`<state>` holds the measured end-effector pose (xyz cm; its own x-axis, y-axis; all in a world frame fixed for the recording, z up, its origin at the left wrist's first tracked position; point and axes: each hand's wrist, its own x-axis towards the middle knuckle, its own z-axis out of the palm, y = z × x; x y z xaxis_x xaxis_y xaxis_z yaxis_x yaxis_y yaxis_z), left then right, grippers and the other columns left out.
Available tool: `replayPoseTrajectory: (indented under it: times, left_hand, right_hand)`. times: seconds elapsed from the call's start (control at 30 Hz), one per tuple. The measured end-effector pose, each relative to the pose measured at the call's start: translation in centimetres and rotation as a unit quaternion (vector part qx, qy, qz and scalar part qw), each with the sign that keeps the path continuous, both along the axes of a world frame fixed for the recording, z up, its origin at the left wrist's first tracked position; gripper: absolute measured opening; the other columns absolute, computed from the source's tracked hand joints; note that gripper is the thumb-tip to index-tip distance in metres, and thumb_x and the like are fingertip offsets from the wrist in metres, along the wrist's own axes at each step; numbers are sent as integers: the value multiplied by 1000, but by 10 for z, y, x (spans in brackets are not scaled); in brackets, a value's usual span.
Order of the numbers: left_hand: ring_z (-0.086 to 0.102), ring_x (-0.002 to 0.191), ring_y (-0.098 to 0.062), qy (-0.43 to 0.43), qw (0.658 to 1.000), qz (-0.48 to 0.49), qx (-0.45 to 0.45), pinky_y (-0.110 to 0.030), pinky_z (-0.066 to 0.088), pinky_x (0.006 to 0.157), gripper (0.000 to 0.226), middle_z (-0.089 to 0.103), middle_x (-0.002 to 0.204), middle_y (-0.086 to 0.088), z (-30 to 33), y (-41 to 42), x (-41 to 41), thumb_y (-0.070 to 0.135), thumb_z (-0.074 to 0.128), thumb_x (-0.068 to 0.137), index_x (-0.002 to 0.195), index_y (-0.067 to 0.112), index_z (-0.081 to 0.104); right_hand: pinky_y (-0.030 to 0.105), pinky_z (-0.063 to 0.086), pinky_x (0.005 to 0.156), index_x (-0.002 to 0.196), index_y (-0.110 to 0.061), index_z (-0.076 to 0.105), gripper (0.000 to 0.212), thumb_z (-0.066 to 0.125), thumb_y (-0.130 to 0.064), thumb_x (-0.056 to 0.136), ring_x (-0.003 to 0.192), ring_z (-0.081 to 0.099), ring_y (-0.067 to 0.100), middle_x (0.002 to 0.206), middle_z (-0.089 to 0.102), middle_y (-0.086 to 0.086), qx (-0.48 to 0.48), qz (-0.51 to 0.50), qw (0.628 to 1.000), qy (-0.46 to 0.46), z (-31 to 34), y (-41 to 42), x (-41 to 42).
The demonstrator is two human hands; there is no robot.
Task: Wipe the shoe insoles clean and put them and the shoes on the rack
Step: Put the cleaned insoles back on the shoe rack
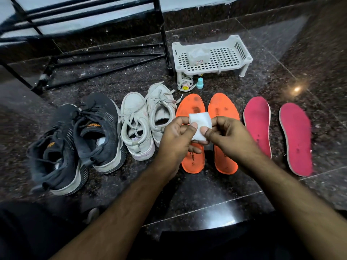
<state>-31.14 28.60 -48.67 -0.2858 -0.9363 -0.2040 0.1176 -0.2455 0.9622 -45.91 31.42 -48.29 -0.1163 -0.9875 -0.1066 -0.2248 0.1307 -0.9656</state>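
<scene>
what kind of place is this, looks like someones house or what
Probably a home entryway or shoe corner: polished dark stone floor, a black metal shoe rack against the wall, and worn shoes, black pair and white pair, lined up beside it.

Glossy speckled stone floor [216, 194]; matt black metal rack [105, 59]; perforated white plastic basket [212, 55]; knit-fabric dark shoes [75, 139]; smudged matt orange insoles [207, 134].

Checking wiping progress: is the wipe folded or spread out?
Folded: the white wipe is a small thick square pinched between left hand and right hand.
</scene>
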Motion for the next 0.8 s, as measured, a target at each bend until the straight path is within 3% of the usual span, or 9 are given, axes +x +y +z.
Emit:
replayPoseTrajectory:
  times: [0.1, 0.23, 0.33, 0.43, 0.53, 0.67, 0.8]
  left_hand:
    - [70, 58, -19, -14, 1000, 6, -8, -23, 51, 42, 5, 72, 80, -14, 1, 0, 0, 8, 52, 103, 106, 9, 56]
    - [70, 57, -18, -29, 999, 7, -28, -21, 49, 42, 6, 73, 74, -6, 5, 2, 1, 8, 53, 103, 109, 6, 55]
    - [70, 58, -17, -45, 998, 16, -45, -21, 48, 41, 7, 73, 80, -7, 11, 2, 2, 9, 56, 102, 108, 6, 56]
    - [66, 57, -14, -75, 995, 38, -61, -23, 48, 41, 11, 68, 84, -11, 14, -5, 3, 9, 60, 100, 109, 3, 58]
    - [57, 55, -10, -107, 990, 53, -76, -24, 47, 44, 6, 61, 84, -9, 15, -17, 5, 11, 65, 96, 96, 14, 60]
    - [60, 68, -10, -79, 995, 19, -60, -25, 47, 49, 27, 63, 93, -3, 19, -35, 2, 7, 71, 91, 108, 21, 56]
    - [64, 61, -14, -74, 993, 35, -82, -21, 46, 41, 12, 70, 96, -12, 18, -71, -2, 7, 68, 94, 99, 17, 64]
  right_hand:
    - [26, 47, 59, 90, -10, 69, 4, 71, -14, 90, 61, 63, 14, 72, 72, 6, -9, -14, 1000, 6, -4, 0, 2]
    - [43, 51, 63, 85, -16, 69, 8, 73, -22, 87, 66, 62, 25, 77, 72, 15, -33, -42, 999, 9, -5, 3, 3]
    - [41, 53, 62, 88, -13, 68, 7, 72, -19, 88, 68, 64, 28, 79, 70, 21, -49, -72, 996, 6, 1, 3, 6]
    - [40, 53, 63, 88, -17, 67, 7, 72, -22, 86, 69, 70, 27, 77, 72, 14, -57, -89, 994, 1, 7, -2, 10]
    - [36, 52, 63, 90, -18, 66, 4, 70, -17, 88, 64, 69, 19, 78, 73, 12, -57, -98, 993, -16, 11, -11, 13]
    - [51, 58, 71, 90, -23, 66, 9, 68, -26, 81, 69, 70, 23, 77, 71, 1, -70, -105, 991, 37, 11, -29, 7]
    - [52, 59, 69, 94, -21, 67, 11, 70, -21, 83, 68, 70, 24, 78, 69, 1, -73, -68, 992, 72, 16, -57, 1]
